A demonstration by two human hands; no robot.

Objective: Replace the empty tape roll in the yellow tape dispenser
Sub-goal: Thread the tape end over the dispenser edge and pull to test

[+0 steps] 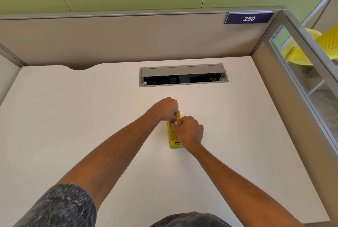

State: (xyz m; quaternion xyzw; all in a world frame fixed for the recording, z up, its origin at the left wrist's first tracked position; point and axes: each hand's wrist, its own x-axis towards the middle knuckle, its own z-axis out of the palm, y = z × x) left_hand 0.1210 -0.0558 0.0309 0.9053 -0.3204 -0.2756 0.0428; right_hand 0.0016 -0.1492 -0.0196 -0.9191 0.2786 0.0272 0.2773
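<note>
Both hands met over the yellow tape dispenser (174, 136) on the desk (73, 117): left hand (167, 108) curled at its far end, right hand (189, 131) pinching something small and white. Probably seating the roll; next needs careful threading.

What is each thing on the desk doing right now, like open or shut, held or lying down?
Yellow plastic tape dispenser: lying flat on the white desk, both hands on it.
Left hand: curled over the dispenser's far end, grip closed.
Right hand: fingers pinched at the dispenser's middle; what they pinch is too small to tell.
Grey metal cable hatch: lid open, sockets showing.
Blue number sign: fixed on the partition, reads 250.
</note>
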